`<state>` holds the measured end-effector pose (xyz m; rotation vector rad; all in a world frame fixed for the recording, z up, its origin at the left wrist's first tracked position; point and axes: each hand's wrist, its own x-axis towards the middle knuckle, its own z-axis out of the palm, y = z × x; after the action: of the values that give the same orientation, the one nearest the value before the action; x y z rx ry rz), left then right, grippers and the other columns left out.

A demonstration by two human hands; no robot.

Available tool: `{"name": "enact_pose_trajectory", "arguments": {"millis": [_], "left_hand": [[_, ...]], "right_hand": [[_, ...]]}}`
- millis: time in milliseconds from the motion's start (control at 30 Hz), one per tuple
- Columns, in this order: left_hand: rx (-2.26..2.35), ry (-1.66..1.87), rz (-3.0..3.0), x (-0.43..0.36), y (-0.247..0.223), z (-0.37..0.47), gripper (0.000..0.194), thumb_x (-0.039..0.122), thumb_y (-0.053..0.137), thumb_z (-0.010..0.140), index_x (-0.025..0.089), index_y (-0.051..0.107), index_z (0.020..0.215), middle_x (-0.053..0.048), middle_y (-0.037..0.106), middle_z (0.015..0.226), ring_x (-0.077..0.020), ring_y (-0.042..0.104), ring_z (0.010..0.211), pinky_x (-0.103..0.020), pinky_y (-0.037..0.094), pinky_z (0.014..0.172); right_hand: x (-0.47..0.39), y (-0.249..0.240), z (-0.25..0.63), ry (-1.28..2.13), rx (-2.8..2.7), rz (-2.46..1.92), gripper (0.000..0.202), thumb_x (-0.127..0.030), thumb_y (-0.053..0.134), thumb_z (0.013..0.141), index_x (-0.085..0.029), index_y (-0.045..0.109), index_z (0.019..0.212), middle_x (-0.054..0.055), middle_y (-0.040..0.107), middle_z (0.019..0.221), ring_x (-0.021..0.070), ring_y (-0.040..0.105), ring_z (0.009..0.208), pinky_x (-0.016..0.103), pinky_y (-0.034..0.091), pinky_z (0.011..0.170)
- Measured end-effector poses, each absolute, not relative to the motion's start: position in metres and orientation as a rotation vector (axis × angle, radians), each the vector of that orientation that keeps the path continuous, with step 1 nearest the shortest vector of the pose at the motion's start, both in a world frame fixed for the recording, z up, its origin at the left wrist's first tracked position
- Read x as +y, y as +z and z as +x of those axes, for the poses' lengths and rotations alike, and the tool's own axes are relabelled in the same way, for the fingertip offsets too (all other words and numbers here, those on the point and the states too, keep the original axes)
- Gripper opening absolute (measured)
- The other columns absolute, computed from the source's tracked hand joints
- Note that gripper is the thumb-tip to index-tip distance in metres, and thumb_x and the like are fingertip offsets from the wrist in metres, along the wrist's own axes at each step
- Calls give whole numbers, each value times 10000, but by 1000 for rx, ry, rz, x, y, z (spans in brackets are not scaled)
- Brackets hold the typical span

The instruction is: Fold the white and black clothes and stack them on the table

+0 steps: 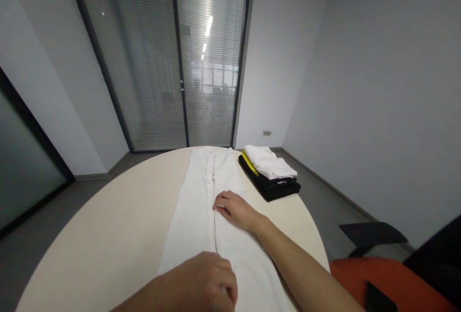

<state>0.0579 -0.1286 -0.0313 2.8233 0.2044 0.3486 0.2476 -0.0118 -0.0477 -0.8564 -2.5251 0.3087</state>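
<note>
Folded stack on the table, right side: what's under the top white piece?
Under the white piece: a yellow edge at the left, and black cloth below. How many layers, and what garments, the folds hide.

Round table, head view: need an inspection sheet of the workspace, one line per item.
Surface: round cream table, visible on both sides of the cloth.
Job's things: white garment laid lengthwise, with a line down its middle.
Clutter: folded clothes stack, white on top, yellow and black below, near the far right edge.
Grippers: right hand on the garment, fingertips at the middle line; left hand nearer, fingers curled, grip unclear.
Cables: nothing seen.
Surroundings: glass partition with blinds ahead; chair with orange seat, right of the table.
</note>
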Motion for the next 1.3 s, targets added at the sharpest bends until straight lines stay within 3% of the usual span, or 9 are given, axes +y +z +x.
{"name": "enact_pose_trajectory", "arguments": {"millis": [100,433,600,767,867,933,1100,1200,1300], "left_hand": [[178,317,2749,-132,-28,58,241,222,706,866,211,573,666,57,702,785,-110,607,737,-266,449,726],[204,210,2830,-140,-42,58,311,196,663,852,212,526,573,40,570,529,-116,458,484,-285,375,556],[230,94,2915,-143,-43,60,383,196,730,797,203,439,548,44,560,518,-110,422,433,-289,321,476],[266,39,2713,-139,-47,57,340,130,707,757,198,459,535,45,520,496,-106,445,428,-245,306,427],[267,128,2469,-132,-36,52,172,132,694,771,188,602,638,40,615,642,-85,539,523,-183,406,502],[415,248,2422,-124,-23,45,66,166,692,785,212,702,831,24,668,797,-95,601,643,-178,474,621],[812,385,2575,-101,-9,19,355,42,534,781,272,702,994,0,674,1068,-159,629,985,-254,483,874],[837,381,2577,-90,-18,9,317,54,548,784,270,693,964,7,660,1118,-159,615,1029,-258,470,913],[831,388,2555,-85,-25,6,269,72,576,788,267,686,936,15,654,1106,-155,607,1033,-251,461,918]], "right_hand": [[-11,-50,248,308,-2515,-874,168,-177,531,967,-217,678,1036,66,649,1069,186,575,1012,317,447,905],[-13,-48,245,294,-2517,-897,189,-150,523,959,-232,673,1039,74,635,1168,194,577,1084,338,449,941],[-15,-47,244,295,-2528,-903,185,-169,521,962,-231,677,1038,79,633,1234,204,573,1141,360,451,973],[-15,-50,245,276,-2554,-886,302,-195,490,971,-247,629,1235,98,576,1381,214,531,1265,392,413,1061],[-15,-51,246,284,-2566,-921,375,-208,496,962,-255,583,1324,102,547,1426,222,520,1291,403,404,1080],[-15,-52,246,298,-2560,-933,387,-221,499,960,-254,573,1339,98,543,1432,221,518,1294,404,400,1088],[-13,-53,246,376,-2489,-951,393,-238,537,935,-211,583,1325,114,547,1426,222,512,1301,394,392,1099],[-5,-55,242,450,-2448,-947,372,-214,559,908,-187,616,1275,112,608,1345,211,551,1243,361,407,1078],[13,-53,233,528,-2355,-1122,318,-214,551,905,-160,656,1201,101,696,1167,184,643,1038,295,476,945]]}}
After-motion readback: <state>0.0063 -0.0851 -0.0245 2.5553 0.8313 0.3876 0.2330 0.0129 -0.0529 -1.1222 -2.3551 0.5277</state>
